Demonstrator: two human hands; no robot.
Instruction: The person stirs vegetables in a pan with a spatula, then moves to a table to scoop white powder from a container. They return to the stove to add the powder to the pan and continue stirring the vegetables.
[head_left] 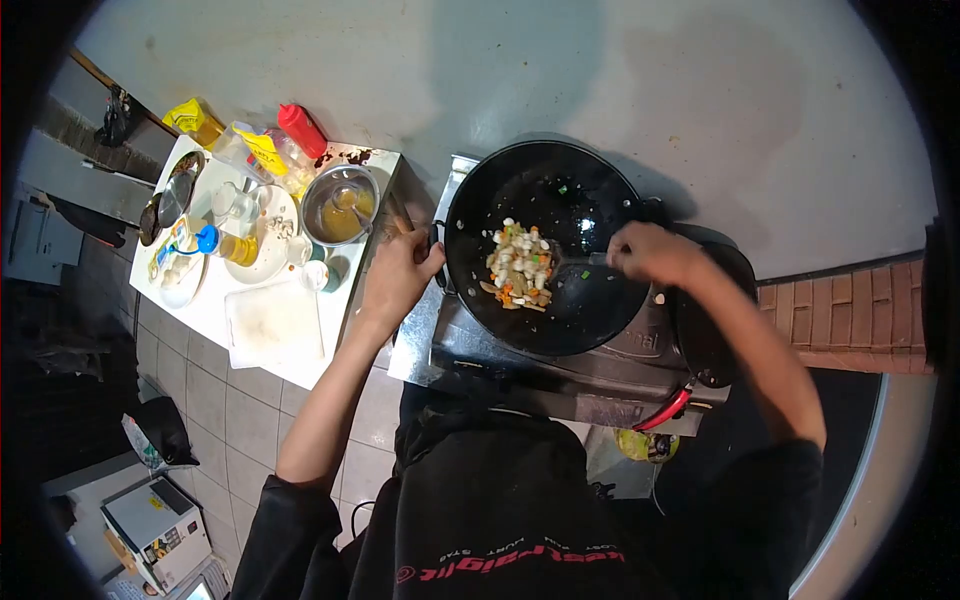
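Note:
A black wok [600, 310] sits on a portable gas stove [470, 335]. Inside it, left of the middle, is a heap of chopped food [520, 265] with white, orange and green pieces. My left hand [398, 268] is closed at the wok's left side handle [438, 258], its thumb against it. Over the wok's right part, my right hand [650, 252] grips the handle of a metal spatula [585, 260]. The spatula points left toward the food, and its head is blurred and partly hidden there.
Left of the stove, a white table [345, 290] bears a metal pot [340, 205], a cutting board [275, 322], an oil bottle [238, 250], a red squeeze bottle [302, 130] and plates. A black pan [710, 300] with a red handle lies right of the wok. A wall rises behind.

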